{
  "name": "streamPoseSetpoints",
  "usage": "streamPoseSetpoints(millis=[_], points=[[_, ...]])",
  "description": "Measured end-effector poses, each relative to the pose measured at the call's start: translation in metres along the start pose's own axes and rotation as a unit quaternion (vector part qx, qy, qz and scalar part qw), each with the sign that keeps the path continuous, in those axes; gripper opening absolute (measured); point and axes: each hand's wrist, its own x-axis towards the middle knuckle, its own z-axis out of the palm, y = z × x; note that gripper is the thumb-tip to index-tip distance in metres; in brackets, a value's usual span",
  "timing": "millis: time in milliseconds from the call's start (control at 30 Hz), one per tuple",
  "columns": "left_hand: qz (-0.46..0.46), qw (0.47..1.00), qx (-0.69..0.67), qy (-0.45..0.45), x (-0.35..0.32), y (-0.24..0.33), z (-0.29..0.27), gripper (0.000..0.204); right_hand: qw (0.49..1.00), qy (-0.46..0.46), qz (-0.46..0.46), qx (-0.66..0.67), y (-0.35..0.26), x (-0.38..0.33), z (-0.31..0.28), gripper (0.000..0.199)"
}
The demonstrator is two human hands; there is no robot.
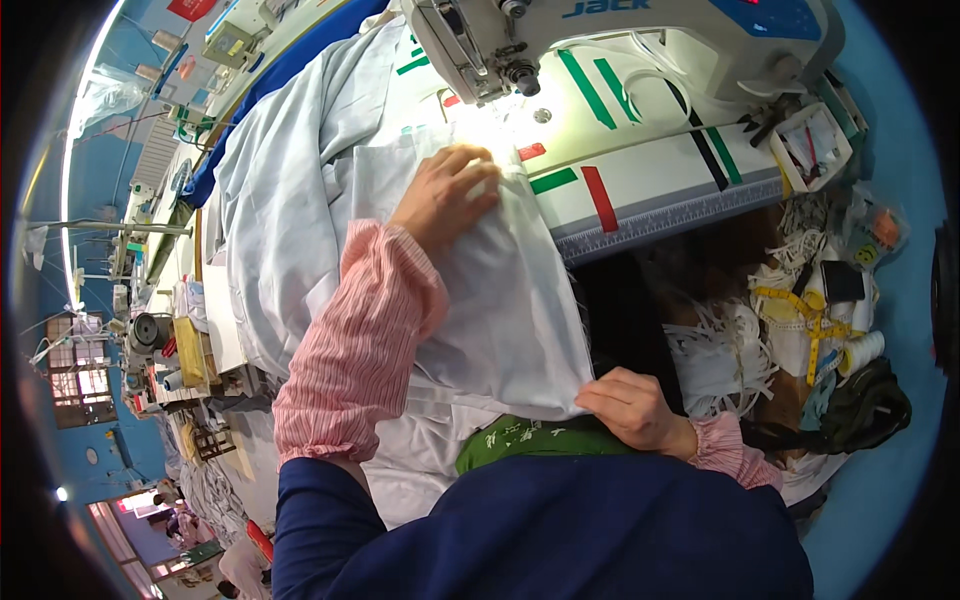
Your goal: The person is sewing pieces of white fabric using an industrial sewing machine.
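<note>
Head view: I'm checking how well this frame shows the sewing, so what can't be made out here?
- Needle area under the sewing machine: washed out by lamp glare.
- Left hand fingertips: sunk into the white fabric.
- Right hand: pinches the fabric corner; fingertips tucked under.
- Small items in the tray: too small to tell.
- Sewing machine top: cut off by the upper edge.

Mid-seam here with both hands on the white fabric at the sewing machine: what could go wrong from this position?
1. The left hand presses the white fabric piece close to the needle area of the sewing machine; fingertips could likely stray under it.
2. The right hand pinches only the near corner, so the piece may skew while feeding.
3. The bulky pale garment pile beside the left hand could drag or get caught into the seam.
</note>
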Motion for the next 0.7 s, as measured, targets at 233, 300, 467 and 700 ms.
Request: streamPoseSetpoints(millis=[233, 300, 467, 700], points=[[0.055, 0.996, -0.02, -0.066, 0.003, 0.007, -0.003, 0.013, 1.0, 0.016, 0.02, -0.008, 0.012, 0.002, 0.004, 0.023], [-0.009, 0.998, -0.014, -0.06, 0.002, 0.008, -0.003, 0.015, 1.0, 0.018, 0.018, -0.015, 0.011, 0.003, 0.004, 0.023], [-0.029, 0.999, -0.009, 0.009, 0.0, -0.003, 0.008, 0.022, 0.999, 0.017, 0.031, -0.016, 0.01, 0.01, 0.002, 0.022], [-0.016, 0.999, 0.019, 0.028, 0.017, -0.048, 0.01, 0.029, 0.999, 0.033, 0.035, -0.017, 0.025, 0.037, 0.001, 0.023]])
